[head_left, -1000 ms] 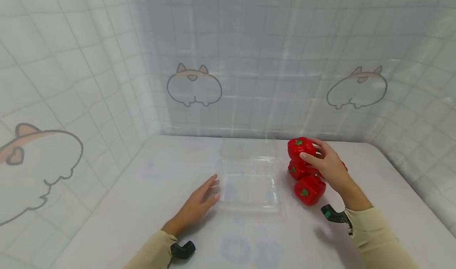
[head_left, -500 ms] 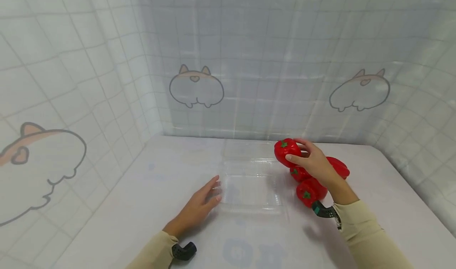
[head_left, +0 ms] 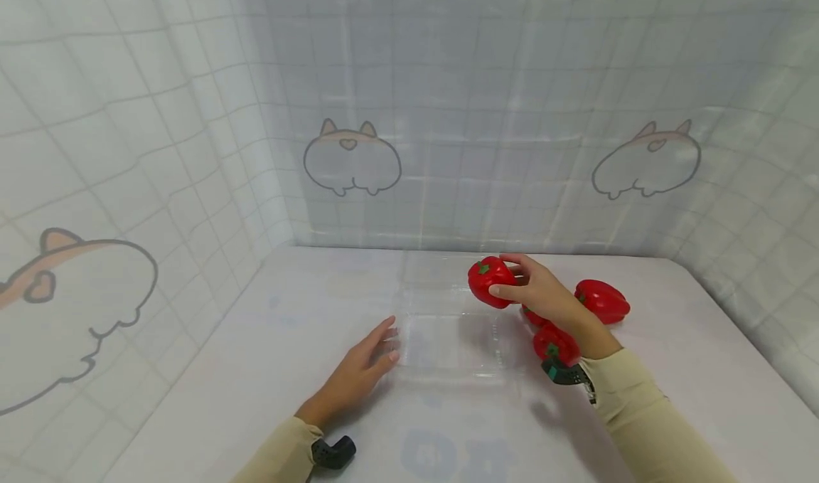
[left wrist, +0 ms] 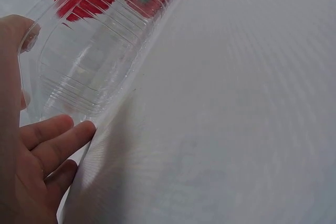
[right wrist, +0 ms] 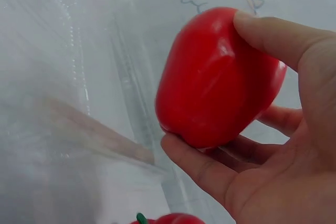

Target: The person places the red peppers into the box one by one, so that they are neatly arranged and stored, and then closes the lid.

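Observation:
In the head view, my right hand [head_left: 544, 294] holds a shiny red bell pepper [head_left: 489, 280] with a green stem, raised over the right side of a clear plastic container [head_left: 448, 375]. The right wrist view has the thumb on one side of this pepper [right wrist: 210, 82] and the fingers under the other. My left hand [head_left: 355, 373] is at the container's left side, fingers extended. In the left wrist view, its thumb lies at the rim of the clear container [left wrist: 84, 72] and its fingertips right beside the ribbed wall.
Right of the container lie more red bell peppers: one near the front [head_left: 555, 342], one partly hidden behind the right hand [head_left: 532, 316], and one farther right [head_left: 603, 301]. A white tabletop [head_left: 243, 369] carries them. Patterned sheeting [head_left: 448, 149] stands behind and at both sides.
My right hand has carried the bell pepper left, from above the other peppers to over the container's right side, uncovering the pepper at far right. The left hand has stayed almost still.

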Tool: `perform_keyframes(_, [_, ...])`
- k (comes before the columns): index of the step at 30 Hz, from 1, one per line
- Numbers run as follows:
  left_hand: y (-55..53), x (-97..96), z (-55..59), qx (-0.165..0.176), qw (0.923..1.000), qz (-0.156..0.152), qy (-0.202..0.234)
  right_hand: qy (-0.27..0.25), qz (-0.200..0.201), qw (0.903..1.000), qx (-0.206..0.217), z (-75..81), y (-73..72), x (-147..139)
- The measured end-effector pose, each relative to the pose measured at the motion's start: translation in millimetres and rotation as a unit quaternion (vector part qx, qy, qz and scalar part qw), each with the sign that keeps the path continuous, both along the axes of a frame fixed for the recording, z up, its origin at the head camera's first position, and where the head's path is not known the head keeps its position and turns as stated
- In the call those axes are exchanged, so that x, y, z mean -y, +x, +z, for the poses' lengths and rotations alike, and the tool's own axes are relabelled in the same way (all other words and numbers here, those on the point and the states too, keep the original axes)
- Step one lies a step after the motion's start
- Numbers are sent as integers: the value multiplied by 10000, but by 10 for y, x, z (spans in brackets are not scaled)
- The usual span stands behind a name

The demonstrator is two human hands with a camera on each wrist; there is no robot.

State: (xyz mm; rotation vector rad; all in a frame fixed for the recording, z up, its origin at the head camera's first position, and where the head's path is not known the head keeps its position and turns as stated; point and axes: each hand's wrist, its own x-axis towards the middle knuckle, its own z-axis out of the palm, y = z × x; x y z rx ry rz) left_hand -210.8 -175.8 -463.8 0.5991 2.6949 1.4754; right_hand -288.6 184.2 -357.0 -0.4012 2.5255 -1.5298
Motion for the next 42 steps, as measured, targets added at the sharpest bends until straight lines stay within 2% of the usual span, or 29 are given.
perform_keyframes(9, [-6, -27, 7, -79, 10000, -35, 4, 41, 359, 9993, 31, -28, -45, 219])
perform_keyframes(21, [33, -30, -1, 123, 9999, 77, -68, 115, 781, 9967, 211, -75, -57, 395])
perform_keyframes(29, [30, -28, 30, 132, 9998, 31, -127, 455, 820, 9952, 276, -145, -60, 542])
perform_keyframes(35, [30, -37, 40, 154, 9998, 24, -148, 783, 928, 9926, 85, -199, -56, 666])
perform_keyframes(42, [27, -37, 49, 26, 9998, 3, -171, 1033, 1127, 9882, -75, -206, -43, 768])
